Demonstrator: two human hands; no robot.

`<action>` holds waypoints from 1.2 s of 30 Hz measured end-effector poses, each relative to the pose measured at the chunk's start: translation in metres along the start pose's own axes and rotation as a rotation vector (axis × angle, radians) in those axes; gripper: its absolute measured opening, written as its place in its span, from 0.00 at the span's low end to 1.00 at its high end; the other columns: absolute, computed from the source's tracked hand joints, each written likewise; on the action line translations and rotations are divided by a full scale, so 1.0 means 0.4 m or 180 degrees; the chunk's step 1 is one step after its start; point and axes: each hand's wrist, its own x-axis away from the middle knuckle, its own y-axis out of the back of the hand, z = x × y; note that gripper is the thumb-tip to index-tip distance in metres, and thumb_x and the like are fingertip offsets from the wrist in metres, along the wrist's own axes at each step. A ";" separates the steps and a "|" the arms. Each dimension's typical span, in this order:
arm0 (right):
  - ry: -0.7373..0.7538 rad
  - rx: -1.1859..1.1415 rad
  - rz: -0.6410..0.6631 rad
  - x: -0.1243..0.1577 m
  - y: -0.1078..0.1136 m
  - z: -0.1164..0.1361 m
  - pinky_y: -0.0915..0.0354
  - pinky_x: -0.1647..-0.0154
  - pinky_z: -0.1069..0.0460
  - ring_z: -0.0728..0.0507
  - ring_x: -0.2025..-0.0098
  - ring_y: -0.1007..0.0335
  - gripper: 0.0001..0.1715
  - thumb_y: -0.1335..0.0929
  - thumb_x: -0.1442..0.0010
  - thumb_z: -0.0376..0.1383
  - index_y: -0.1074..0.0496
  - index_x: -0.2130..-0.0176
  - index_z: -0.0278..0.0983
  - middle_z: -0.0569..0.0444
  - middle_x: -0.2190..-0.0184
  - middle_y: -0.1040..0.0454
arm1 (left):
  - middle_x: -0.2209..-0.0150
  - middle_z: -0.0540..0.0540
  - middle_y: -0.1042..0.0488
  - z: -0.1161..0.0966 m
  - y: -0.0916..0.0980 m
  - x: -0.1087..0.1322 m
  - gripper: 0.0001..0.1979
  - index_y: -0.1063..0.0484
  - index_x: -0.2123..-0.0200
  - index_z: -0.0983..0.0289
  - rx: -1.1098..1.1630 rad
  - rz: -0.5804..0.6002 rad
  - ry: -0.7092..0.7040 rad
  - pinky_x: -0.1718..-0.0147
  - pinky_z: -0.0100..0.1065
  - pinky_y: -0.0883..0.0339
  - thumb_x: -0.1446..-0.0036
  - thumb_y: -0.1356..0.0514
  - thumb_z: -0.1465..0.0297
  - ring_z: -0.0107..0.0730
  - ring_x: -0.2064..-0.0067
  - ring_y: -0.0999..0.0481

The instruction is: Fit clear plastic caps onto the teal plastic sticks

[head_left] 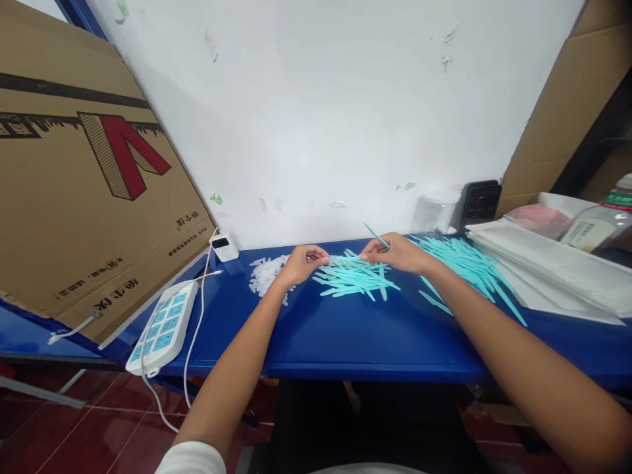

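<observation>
My left hand (306,263) is closed in a pinch at the left edge of a heap of slender teal sticks (353,282). My right hand (394,252) is closed too, with one teal stick (376,234) poking up and left out of its fingers. A paler teal stick (345,258) seems to run level between both sets of fingertips, just over the heap; its ends are hidden by the fingers. Beside my left hand lies a pile of small whitish translucent pieces (266,274), partly covered by that hand. Behind my right wrist spreads a bigger pile of teal sticks (459,260).
On the blue table (345,345), a white power strip (165,326) with cables and a small white device (224,247) stand left, by a large cardboard box (74,197). At right are white sheets (553,263), a clear jar (437,212), a black device (480,204) and a bottle (600,220).
</observation>
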 end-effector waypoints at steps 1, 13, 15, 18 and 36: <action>-0.0004 -0.0004 0.0001 0.000 0.000 -0.001 0.34 0.63 0.48 0.42 0.67 0.28 0.32 0.24 0.53 0.60 0.20 0.66 0.35 0.50 0.73 0.21 | 0.62 0.61 0.17 0.000 -0.001 0.000 0.16 0.20 0.62 0.66 0.0008 -0.0001 0.0000 0.60 0.34 0.28 0.42 0.33 0.58 0.38 0.60 0.19; -0.0014 0.0010 -0.0067 0.001 0.006 -0.007 0.34 0.62 0.48 0.41 0.66 0.27 0.32 0.23 0.54 0.60 0.19 0.65 0.36 0.49 0.72 0.21 | 0.61 0.61 0.18 0.005 0.000 -0.001 0.18 0.20 0.61 0.66 0.0045 0.0015 -0.0065 0.60 0.35 0.28 0.41 0.33 0.56 0.39 0.59 0.19; 0.0001 0.0003 -0.0076 0.001 0.008 -0.010 0.33 0.62 0.48 0.42 0.66 0.27 0.32 0.23 0.54 0.61 0.19 0.65 0.36 0.49 0.72 0.21 | 0.62 0.61 0.18 0.003 -0.001 0.000 0.18 0.20 0.61 0.66 0.0041 0.0000 -0.0049 0.60 0.35 0.28 0.41 0.33 0.56 0.39 0.59 0.19; -0.0010 0.0021 -0.0067 0.003 0.010 -0.006 0.33 0.61 0.47 0.41 0.66 0.27 0.32 0.23 0.53 0.60 0.18 0.64 0.36 0.49 0.72 0.21 | 0.62 0.61 0.18 0.000 0.000 -0.001 0.18 0.20 0.61 0.66 0.0064 0.0008 -0.0025 0.60 0.35 0.28 0.41 0.33 0.56 0.39 0.60 0.19; 0.0232 0.0596 -0.0630 -0.028 -0.036 -0.044 0.38 0.62 0.49 0.42 0.66 0.29 0.30 0.33 0.39 0.59 0.21 0.69 0.36 0.49 0.70 0.21 | 0.63 0.61 0.17 -0.007 -0.034 0.002 0.20 0.18 0.59 0.67 0.0316 -0.0340 -0.0031 0.62 0.36 0.26 0.45 0.30 0.55 0.41 0.62 0.17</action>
